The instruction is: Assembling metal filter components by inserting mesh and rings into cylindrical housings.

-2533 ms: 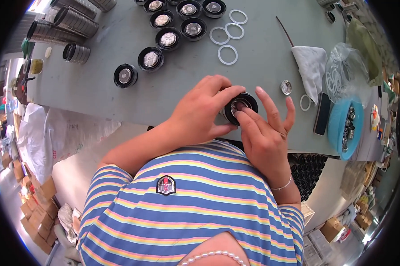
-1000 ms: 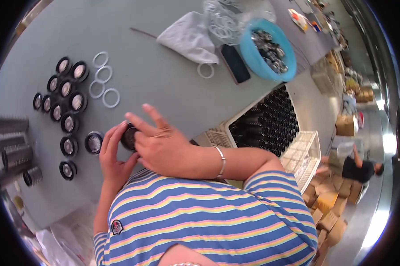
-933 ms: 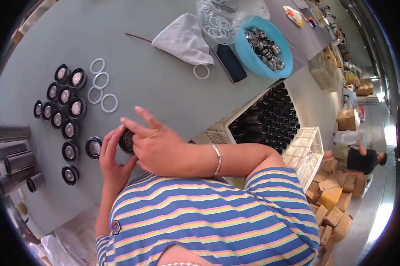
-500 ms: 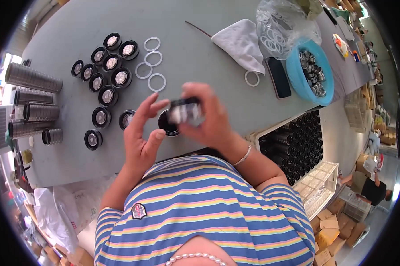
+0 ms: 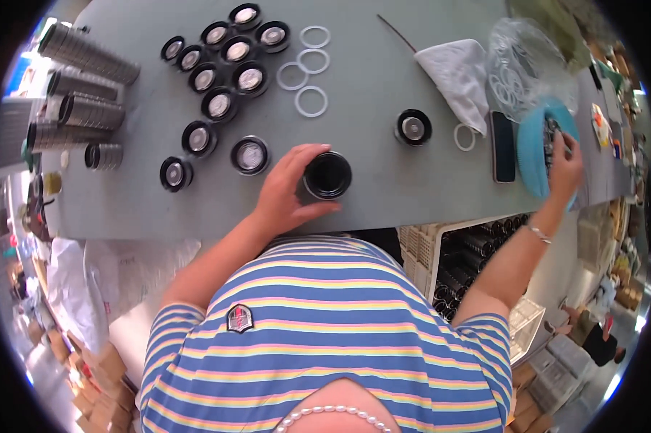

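Observation:
My left hand (image 5: 285, 189) curls around a hollow black round cup (image 5: 328, 175) standing on the table, thumb and fingers against its side. At the far right, my right hand (image 5: 567, 164) reaches into a light blue plastic basket (image 5: 531, 148) of small metal parts (image 5: 549, 141). Its fingers are bent and drawn together; their tips are partly hidden, so what they grip cannot be made out. Between the hands stands a black cup with a silver disc inside (image 5: 413, 128). A similar black cup (image 5: 250, 155) sits just left of my left hand.
Several more disc-filled black cups (image 5: 219, 105) stand at the back left, beside white rings (image 5: 311, 101). Metal stacks (image 5: 90, 112) lie at the left. A white cloth (image 5: 455, 76), phone (image 5: 504, 146) and clear bag of rings (image 5: 517, 68) are at the right. A crate (image 5: 421, 249) holds black cups.
My right hand has gone from the middle to the blue basket. The black piece it held is out of it, and a disc-filled cup now stands right of centre. My left hand has closed around the empty cup.

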`<act>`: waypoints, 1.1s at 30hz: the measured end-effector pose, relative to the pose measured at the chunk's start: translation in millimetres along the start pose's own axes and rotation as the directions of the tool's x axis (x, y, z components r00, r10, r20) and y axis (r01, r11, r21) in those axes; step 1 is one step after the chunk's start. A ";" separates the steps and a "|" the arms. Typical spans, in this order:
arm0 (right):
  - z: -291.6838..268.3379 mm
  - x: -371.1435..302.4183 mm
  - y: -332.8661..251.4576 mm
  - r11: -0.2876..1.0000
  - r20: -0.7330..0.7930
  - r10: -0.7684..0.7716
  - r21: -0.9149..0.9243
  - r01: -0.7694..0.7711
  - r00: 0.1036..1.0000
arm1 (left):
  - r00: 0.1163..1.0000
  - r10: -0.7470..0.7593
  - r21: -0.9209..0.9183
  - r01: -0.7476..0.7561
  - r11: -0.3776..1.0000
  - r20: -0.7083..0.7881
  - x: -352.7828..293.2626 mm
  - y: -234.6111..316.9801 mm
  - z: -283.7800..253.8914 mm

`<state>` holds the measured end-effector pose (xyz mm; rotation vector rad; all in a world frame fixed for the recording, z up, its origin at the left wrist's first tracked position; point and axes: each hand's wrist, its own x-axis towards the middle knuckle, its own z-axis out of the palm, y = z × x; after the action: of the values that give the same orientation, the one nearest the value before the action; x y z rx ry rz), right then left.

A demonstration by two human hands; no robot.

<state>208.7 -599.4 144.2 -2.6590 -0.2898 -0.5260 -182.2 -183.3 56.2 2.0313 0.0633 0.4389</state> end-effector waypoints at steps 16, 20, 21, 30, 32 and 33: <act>42.0 43.8 190.5 0.983 0.710 0.013 0.118 -0.138 0.704 | 0.999 0.052 -0.105 -0.052 0.993 -0.003 -4.8 -27.3 9.7; 25.9 34.8 192.6 0.958 0.563 0.060 0.199 -0.206 0.824 | 0.999 -0.011 0.081 0.014 0.997 -0.030 -12.6 8.4 -14.0; 19.9 32.2 197.5 0.955 0.480 0.085 0.212 -0.210 0.873 | 0.995 0.086 0.156 -0.076 0.985 -0.058 -15.2 10.8 -23.5; 39.7 -10.9 -21.8 0.891 -0.204 -0.441 0.014 0.453 0.874 | 0.961 -0.017 0.572 0.179 0.801 -0.278 -38.1 -40.8 -55.7; 65.2 -30.4 -67.0 0.874 -0.198 -0.476 0.005 0.487 0.857 | 0.907 -0.189 0.239 0.292 0.926 -0.376 -30.2 -35.7 -47.2; 69.1 -52.2 -108.3 0.848 -0.178 -0.475 0.170 0.502 0.862 | 0.862 -0.307 -0.037 0.320 0.947 -0.403 -24.1 -35.4 -42.5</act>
<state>153.3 -479.1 103.3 -2.3185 -0.9474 -0.7708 -213.8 -135.7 36.8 1.8839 0.6516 0.6448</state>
